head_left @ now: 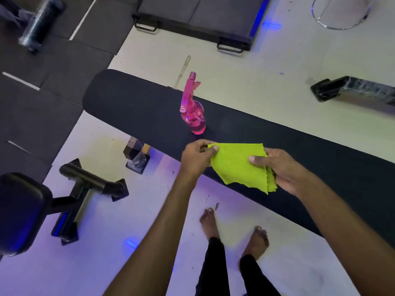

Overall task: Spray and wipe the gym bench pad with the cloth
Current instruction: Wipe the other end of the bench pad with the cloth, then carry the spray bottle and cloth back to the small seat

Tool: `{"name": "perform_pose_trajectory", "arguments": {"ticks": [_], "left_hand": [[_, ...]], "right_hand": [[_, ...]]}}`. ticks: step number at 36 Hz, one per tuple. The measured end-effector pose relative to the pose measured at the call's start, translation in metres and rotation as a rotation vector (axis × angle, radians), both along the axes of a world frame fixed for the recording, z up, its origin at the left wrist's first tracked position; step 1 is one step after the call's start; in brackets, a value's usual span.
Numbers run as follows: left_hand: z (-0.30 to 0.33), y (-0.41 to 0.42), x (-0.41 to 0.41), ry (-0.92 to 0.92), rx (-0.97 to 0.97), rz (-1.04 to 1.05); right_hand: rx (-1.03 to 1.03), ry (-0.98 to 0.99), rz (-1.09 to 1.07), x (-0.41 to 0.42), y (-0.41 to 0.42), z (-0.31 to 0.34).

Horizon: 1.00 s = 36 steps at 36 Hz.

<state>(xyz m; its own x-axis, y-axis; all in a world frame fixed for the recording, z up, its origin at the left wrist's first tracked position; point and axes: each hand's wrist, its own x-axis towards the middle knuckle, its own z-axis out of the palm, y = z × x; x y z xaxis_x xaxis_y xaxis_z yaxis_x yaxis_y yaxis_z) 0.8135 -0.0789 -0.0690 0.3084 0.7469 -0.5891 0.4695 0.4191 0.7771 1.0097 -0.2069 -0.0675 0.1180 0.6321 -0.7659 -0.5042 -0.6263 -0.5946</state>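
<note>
A long black bench pad (136, 107) runs from the upper left to the lower right. A pink spray bottle (193, 110) stands upright on it, near its middle, with no hand on it. Just in front of the bottle I hold a folded lime-green cloth (237, 165) over the pad's near edge. My left hand (197, 158) pinches the cloth's left corner. My right hand (284, 168) grips its right side, thumb on top.
A black bench foot (136, 155) stands under the pad. Another black padded machine (21, 210) with a tube frame (89, 180) is at the lower left. Black mats (196, 16) lie at the top, a wrapped bar (354, 92) at right. My bare feet (233, 229) stand on the white floor.
</note>
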Motion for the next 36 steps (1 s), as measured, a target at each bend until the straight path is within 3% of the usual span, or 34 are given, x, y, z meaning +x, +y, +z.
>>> {"name": "perform_pose_trajectory", "arguments": {"ticks": [3,8,15,21,24,32,36], "left_hand": [[-0.007,0.009,-0.016,0.011,-0.003,0.077],[-0.003,0.043,-0.039,0.095,0.209,0.119],[0.022,0.103,-0.020,-0.061,0.426,-0.176],[0.034,0.114,0.007,-0.152,0.467,-0.290],[0.035,0.112,0.012,-0.112,0.519,-0.269],[0.068,0.100,-0.013,-0.062,0.520,-0.124],[0.113,0.086,-0.040,-0.050,0.496,-0.047]], "right_hand": [[-0.044,-0.062,-0.020,-0.007,0.011,-0.003],[-0.026,-0.241,-0.027,-0.014,0.033,-0.002],[-0.016,-0.399,-0.049,-0.021,0.060,0.006],[-0.023,-0.448,-0.054,-0.023,0.073,0.015],[-0.009,-0.504,-0.038,-0.021,0.079,0.020],[0.082,-0.998,0.268,-0.014,0.099,0.062],[0.150,-1.019,0.334,-0.020,0.110,0.107]]}}
